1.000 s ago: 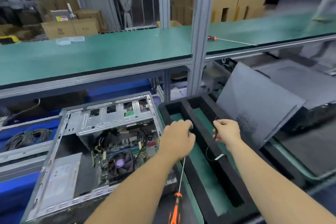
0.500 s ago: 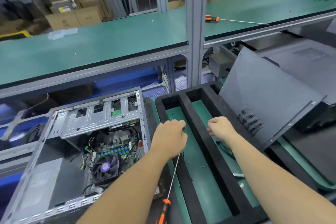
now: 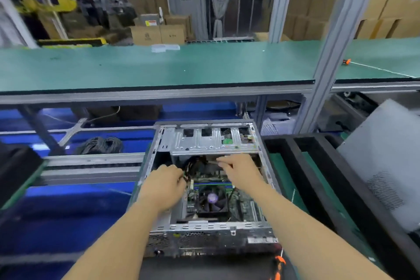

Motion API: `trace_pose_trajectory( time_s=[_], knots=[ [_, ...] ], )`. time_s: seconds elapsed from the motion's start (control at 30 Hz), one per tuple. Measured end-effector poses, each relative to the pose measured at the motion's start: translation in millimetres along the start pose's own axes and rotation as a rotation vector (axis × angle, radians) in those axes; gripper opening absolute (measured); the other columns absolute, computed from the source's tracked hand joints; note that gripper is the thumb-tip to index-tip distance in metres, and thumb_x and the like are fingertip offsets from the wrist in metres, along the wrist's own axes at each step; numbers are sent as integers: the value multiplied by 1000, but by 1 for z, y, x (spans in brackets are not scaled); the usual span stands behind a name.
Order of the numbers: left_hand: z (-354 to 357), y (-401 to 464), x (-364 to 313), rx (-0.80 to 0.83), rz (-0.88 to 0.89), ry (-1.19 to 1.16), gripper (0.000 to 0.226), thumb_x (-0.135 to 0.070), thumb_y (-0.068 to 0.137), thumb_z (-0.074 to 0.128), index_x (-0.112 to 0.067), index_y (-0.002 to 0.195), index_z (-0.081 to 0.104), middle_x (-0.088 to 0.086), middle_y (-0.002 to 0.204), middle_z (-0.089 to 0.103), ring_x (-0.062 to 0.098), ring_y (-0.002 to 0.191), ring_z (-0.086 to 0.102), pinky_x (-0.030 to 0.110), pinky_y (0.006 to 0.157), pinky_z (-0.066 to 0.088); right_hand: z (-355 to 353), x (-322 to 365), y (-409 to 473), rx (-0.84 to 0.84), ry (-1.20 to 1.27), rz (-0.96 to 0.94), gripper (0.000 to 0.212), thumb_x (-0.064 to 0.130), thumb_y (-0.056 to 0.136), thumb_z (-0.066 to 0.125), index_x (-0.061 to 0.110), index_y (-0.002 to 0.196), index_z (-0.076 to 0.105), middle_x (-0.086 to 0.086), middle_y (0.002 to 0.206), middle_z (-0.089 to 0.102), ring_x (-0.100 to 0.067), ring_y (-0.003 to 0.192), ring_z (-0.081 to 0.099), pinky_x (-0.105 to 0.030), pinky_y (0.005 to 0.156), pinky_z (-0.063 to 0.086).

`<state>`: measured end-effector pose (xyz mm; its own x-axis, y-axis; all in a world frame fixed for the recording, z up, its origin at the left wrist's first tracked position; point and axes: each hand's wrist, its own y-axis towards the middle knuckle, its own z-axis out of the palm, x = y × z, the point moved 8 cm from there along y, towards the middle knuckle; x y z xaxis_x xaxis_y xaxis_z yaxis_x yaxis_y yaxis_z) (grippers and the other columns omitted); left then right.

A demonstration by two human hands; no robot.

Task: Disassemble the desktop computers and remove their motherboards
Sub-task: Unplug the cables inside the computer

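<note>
Both bare hands reach into an open grey sheet-metal desktop computer case point(image 3: 261, 226) lying on its side on the bench. The left hand point(image 3: 164, 185) sits at the case's left inner edge, fingers curled around a small bundle of dark wires point(image 3: 185, 177) beside the board; the grip looks like a pinch, though blur hides the fingertips. The right hand point(image 3: 242, 171) lies further in and to the right, fingers pinching a thin flat strip, probably a cable or connector point(image 3: 213, 162), just under the perforated silver drive cage point(image 3: 211, 141).

The green printed motherboard point(image 3: 246, 208) lies flat on the case floor, directly below and between both hands, its long side running left to right. A square black cooling fan with a purple hub point(image 3: 212, 200) stands on it, nearer the viewer than either hand. The left hand appears closer to the board's edge.

Right of the case is a black foam tray with long green-floored slots point(image 3: 297, 166), then a grey ventilated side panel point(image 3: 384, 166) leaning tilted. An orange-handled screwdriver point(image 3: 278, 267) lies at the case's near right corner. The cables likely need unplugging before the board can lift.
</note>
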<state>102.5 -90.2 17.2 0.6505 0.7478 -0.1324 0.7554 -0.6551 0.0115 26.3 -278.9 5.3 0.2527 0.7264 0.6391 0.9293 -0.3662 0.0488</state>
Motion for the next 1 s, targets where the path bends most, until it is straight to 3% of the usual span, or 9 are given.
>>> trace_pose_trajectory(
  time_s=[0.07, 0.17, 0.23, 0.37, 0.63, 0.77, 0.83, 0.9, 1.0],
  knots=[
    [2, 4, 2, -34, 29, -38, 23, -33, 98, 41, -20, 81, 48, -1, 87, 57, 22, 91, 53, 38, 75, 46, 25, -10, 1, 70, -54, 55, 43, 11, 100, 45, 23, 138, 60, -4, 120, 70, 0, 58, 52, -17, 59, 43],
    [4, 8, 4, -74, 35, -49, 17, -31, 98, 39, -22, 85, 44, -1, 87, 54, 23, 89, 53, 36, 77, 37, 54, -18, 5, 230, -192, 85, 46, 11, 98, 41, 19, 141, 56, -8, 138, 60, -20, 102, 65, -22, 80, 45],
    [13, 6, 17, -88, -12, -82, 16, -31, 99, 38, -23, 86, 44, -3, 87, 51, 21, 87, 50, 35, 75, 35, 70, -17, 14, 287, -239, 85, 43, 14, 99, 41, 17, 137, 60, -8, 139, 59, -27, 113, 62, -25, 85, 45],
    [18, 4, 27, -119, -98, -98, 26, -33, 98, 36, -24, 74, 41, -7, 74, 45, 17, 75, 45, 33, 68, 32, 93, -22, 51, 324, -241, 107, 42, 17, 100, 39, 14, 136, 59, -10, 136, 60, -28, 110, 62, -32, 89, 51],
    [26, 9, 28, -42, -102, -63, 32, -36, 97, 27, -27, 72, 44, -8, 71, 48, 15, 74, 42, 35, 87, 38, 142, -28, 102, 503, -289, 208, 40, 15, 102, 38, 5, 138, 52, -19, 138, 54, -36, 127, 51, -37, 102, 41],
    [29, 10, 28, -54, -95, -68, 29, -37, 97, 26, -29, 70, 36, -9, 70, 42, 16, 76, 40, 34, 84, 37, 152, -13, 111, 565, -271, 186, 38, 15, 103, 37, 3, 134, 54, -19, 135, 56, -34, 124, 52, -36, 99, 41],
    [29, 10, 28, -59, -81, -52, 28, -38, 95, 24, -29, 70, 35, -10, 69, 41, 16, 74, 40, 35, 85, 38, 158, -11, 114, 597, -286, 149, 36, 13, 104, 33, 3, 133, 52, -22, 130, 59, -33, 105, 57, -38, 90, 45],
    [31, 11, 28, -54, -65, -46, 28, -39, 93, 20, -30, 68, 31, -10, 68, 40, 16, 73, 40, 35, 86, 38, 161, -18, 114, 603, -244, 145, 38, 13, 104, 31, 7, 138, 47, -22, 124, 61, -26, 86, 51, -36, 77, 44],
    [33, 12, 28, -54, -59, -36, 28, -40, 91, 17, -31, 68, 31, -10, 68, 41, 16, 73, 41, 35, 86, 37, 167, -22, 112, 625, -230, 115, 40, 13, 104, 35, 9, 143, 44, -12, 114, 57, -22, 88, 45, -33, 78, 37]
  ],
)
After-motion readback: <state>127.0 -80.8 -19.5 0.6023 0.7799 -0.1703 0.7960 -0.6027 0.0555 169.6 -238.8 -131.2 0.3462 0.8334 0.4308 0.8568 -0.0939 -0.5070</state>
